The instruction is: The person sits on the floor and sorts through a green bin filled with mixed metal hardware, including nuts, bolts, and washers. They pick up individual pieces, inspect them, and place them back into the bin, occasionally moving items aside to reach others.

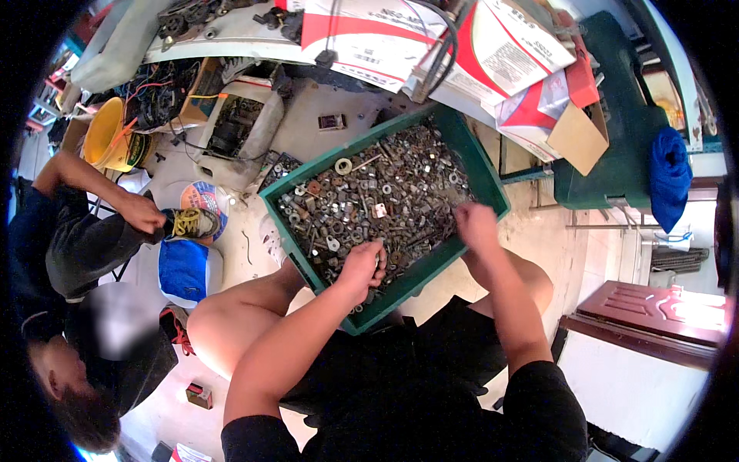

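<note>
A green plastic crate (369,163) is tilted in front of me between my knees. It holds a deep mix of nuts, bolts, washers and other small metal parts (398,202). Over the crate's near side, my left hand (362,268) is curled, with small metal pieces showing between its fingers. My right hand (476,225) is blurred by motion at the crate's right side, just by the parts; whether it holds anything is hidden. A pale ring (343,166) and a flat washer with a hole (333,243) lie on top of the heap.
Another person (58,242) sits at left, one hand (141,213) near a shoe (196,223). Behind the crate are an opened machine housing (239,127), a yellow bucket (104,133) and a workbench bearing red-and-white cartons (369,40). A dark green chair (600,167) stands at right.
</note>
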{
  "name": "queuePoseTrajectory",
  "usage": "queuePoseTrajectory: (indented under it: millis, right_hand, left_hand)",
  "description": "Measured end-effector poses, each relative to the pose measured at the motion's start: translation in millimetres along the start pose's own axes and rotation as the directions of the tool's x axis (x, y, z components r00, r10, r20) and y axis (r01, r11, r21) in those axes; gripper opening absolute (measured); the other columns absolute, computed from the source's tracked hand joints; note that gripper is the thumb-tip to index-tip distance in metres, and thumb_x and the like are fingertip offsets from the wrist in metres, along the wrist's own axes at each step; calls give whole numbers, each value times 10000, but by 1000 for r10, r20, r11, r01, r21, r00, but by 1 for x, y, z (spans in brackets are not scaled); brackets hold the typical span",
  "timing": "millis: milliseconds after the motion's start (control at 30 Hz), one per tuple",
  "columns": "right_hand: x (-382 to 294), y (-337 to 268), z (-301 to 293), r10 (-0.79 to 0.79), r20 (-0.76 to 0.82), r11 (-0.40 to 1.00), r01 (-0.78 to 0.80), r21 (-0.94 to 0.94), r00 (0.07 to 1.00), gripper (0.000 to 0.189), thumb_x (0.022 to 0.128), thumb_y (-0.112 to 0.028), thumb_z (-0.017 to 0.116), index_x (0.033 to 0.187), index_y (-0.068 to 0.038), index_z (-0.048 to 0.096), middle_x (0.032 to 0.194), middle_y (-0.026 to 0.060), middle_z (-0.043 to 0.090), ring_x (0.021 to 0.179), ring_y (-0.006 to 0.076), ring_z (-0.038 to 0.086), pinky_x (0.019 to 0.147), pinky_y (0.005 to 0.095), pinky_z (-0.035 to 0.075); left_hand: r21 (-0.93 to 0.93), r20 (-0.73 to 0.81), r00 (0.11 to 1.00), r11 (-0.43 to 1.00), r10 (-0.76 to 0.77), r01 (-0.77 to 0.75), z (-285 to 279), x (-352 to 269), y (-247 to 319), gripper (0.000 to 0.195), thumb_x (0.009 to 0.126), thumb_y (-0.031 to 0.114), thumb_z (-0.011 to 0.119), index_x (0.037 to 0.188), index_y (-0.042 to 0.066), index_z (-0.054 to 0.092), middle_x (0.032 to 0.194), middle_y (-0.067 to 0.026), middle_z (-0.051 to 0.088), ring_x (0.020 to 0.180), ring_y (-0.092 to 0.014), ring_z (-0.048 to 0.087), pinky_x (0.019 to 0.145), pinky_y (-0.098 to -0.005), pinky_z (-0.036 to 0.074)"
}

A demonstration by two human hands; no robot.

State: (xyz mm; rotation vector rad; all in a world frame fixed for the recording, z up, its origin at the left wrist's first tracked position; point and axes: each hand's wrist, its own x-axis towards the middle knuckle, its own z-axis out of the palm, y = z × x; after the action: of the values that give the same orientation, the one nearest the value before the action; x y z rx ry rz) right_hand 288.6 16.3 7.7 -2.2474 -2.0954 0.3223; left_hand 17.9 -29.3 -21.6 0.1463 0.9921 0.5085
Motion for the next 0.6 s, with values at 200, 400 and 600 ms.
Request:
queuePoseTrajectory:
  millis: [200, 400, 600]
  right_hand:
    - [50, 103, -12, 266, 115, 873, -189, -451, 957, 166, 817, -136, 567, 842, -29, 691, 897, 194, 681, 842, 359, 665, 733, 451, 544]
    - [84, 95, 22, 234, 248, 876, -94, -473, 940, 193, 795, -171, 607, 888, -36, 708, 924, 201, 677, 880, 336, 667, 763, 439, 543]
    - [94, 129, -6, 150, 122, 966, -119, -230, 981, 221, 784, -229, 641, 829, -22, 702, 825, 232, 656, 801, 385, 645, 734, 464, 525]
  left_hand:
    - [68, 2, 1000, 998, 11, -11, 12, 7, 1, 276, 947, 294, 474, 752, 99, 458, 672, -23, 443, 516, -116, 393, 407, -239, 236]
    - [100, -7, 1000, 995, 22, -21, 23, 18, 5, 278, 945, 292, 479, 746, 98, 462, 663, -22, 449, 510, -109, 388, 412, -241, 231]
    - [148, -4, 1000, 989, 14, -13, 31, 24, 8, 271, 948, 309, 487, 771, 105, 458, 679, -25, 452, 538, -122, 398, 419, -242, 233]
